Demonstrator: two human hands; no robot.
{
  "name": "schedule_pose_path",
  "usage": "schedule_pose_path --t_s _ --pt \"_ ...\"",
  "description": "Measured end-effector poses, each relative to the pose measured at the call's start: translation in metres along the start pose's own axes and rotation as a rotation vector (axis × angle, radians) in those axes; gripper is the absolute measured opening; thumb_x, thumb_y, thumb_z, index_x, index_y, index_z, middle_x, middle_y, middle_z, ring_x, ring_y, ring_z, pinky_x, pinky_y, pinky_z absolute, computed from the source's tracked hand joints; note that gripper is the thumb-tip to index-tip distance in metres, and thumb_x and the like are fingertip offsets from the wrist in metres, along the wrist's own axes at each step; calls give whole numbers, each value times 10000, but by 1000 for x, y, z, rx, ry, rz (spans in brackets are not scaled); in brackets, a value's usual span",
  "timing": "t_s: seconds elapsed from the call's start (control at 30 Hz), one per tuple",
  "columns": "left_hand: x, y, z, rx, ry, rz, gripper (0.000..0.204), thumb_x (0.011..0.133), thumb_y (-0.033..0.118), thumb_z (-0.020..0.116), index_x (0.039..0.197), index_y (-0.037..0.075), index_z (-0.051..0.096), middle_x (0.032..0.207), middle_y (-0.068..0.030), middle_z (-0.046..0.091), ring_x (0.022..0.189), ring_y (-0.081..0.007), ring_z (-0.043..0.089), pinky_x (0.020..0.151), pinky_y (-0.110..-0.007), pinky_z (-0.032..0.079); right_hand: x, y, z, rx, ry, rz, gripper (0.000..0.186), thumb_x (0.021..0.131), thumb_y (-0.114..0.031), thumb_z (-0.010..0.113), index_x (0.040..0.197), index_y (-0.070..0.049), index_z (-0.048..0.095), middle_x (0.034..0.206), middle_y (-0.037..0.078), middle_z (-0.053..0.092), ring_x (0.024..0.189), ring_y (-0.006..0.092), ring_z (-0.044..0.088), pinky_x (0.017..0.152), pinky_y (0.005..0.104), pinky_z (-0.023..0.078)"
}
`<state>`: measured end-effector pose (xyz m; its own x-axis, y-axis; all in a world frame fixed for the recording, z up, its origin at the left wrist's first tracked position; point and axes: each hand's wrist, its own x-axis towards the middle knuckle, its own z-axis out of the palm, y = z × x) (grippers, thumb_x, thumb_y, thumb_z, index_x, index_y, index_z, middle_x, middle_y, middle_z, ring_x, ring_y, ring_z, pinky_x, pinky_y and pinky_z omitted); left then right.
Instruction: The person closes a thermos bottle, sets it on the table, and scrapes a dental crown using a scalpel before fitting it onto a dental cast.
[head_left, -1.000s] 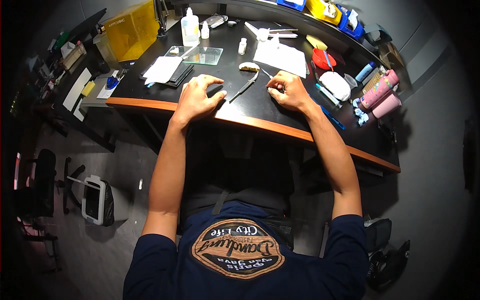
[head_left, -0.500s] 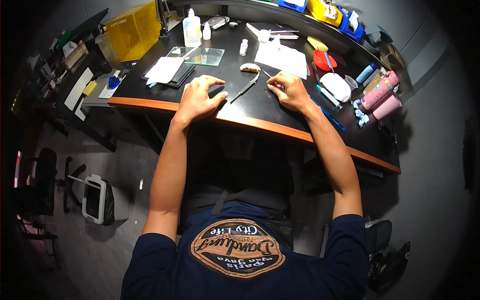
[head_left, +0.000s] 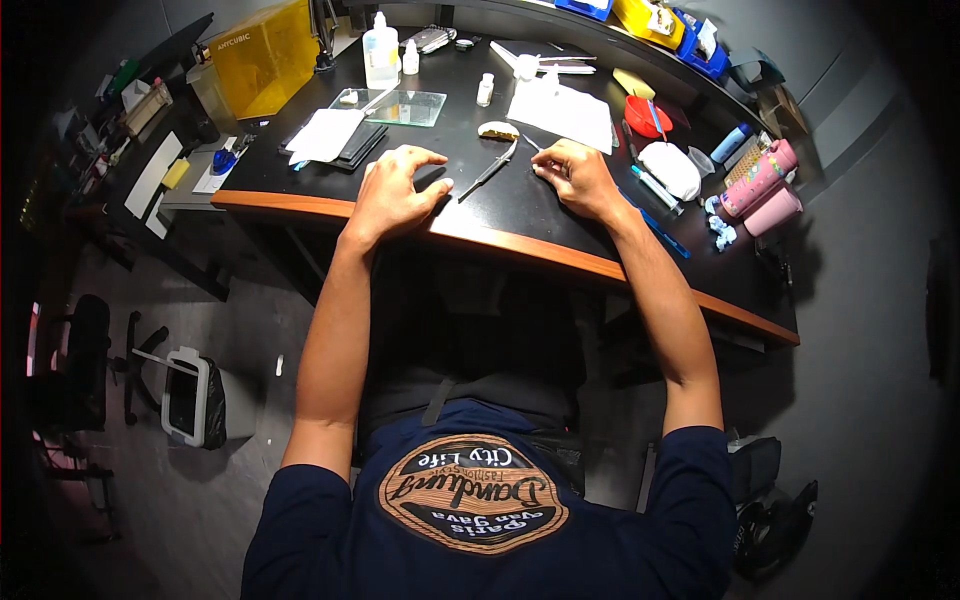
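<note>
My left hand (head_left: 400,195) rests near the desk's front edge, fingers apart and holding nothing. My right hand (head_left: 570,180) pinches a thin pointed tool (head_left: 531,141), whose tip points toward a small white piece with a dark yellow-brown side (head_left: 498,130) on the black desk. Between my hands lies a slim silvery tool (head_left: 488,170), angled from near my left thumb up toward that piece. A small white vial (head_left: 486,90) stands beyond them, and white papers (head_left: 560,115) lie just past my right hand.
Glass plate (head_left: 405,108), dark pads with white sheet (head_left: 325,135), bottle (head_left: 382,55), red bowl (head_left: 648,118), white bundle (head_left: 668,170), pink bottle (head_left: 755,185) sit around the desk (head_left: 280,200). Yellow box (head_left: 255,70) at back left; waste bin (head_left: 205,400) on the floor.
The view has shifted very slightly. My hands keep about the same places and poses, and the things on the desk have not visibly moved.
</note>
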<state>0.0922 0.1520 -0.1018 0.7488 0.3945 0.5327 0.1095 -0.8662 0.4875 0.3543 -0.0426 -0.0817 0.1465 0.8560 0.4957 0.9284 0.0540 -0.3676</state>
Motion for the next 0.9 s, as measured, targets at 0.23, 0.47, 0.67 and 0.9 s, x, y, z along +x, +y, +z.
schedule_pose_path --t_s 0.23,0.47,0.67,0.9 --pt "-1 -3 2 -10 10 0 388 877 347 793 1157 78 797 1222 -141 761 1192 -342 678 1046 -441 519 0 -2 -2 14 3 32 145 896 -57 818 1035 -28 794 938 142 762 811 249 729 774 357 591" --pt "0 -3 1 -12 4 -10 392 875 349 792 1156 76 797 1227 -142 759 1192 -344 676 1049 -439 518 1 -1 0 -8 50 3 146 902 -39 813 1044 -18 789 912 104 775 736 161 700 700 311 566" --pt "1 0 1 -2 6 1 373 893 321 794 1164 66 790 1222 -147 758 1180 -347 690 1039 -439 530 0 -4 -5 19 23 50 161 891 -60 810 1044 -16 785 959 163 781 841 271 750 793 369 592" --pt "12 6 19 -181 117 77 296 866 196 830 1126 59 798 1169 -149 771 1115 -323 737 994 -404 565 5 -14 2 115 93 16 168 895 -43 808 1062 -23 802 952 129 797 805 204 754 747 315 584"
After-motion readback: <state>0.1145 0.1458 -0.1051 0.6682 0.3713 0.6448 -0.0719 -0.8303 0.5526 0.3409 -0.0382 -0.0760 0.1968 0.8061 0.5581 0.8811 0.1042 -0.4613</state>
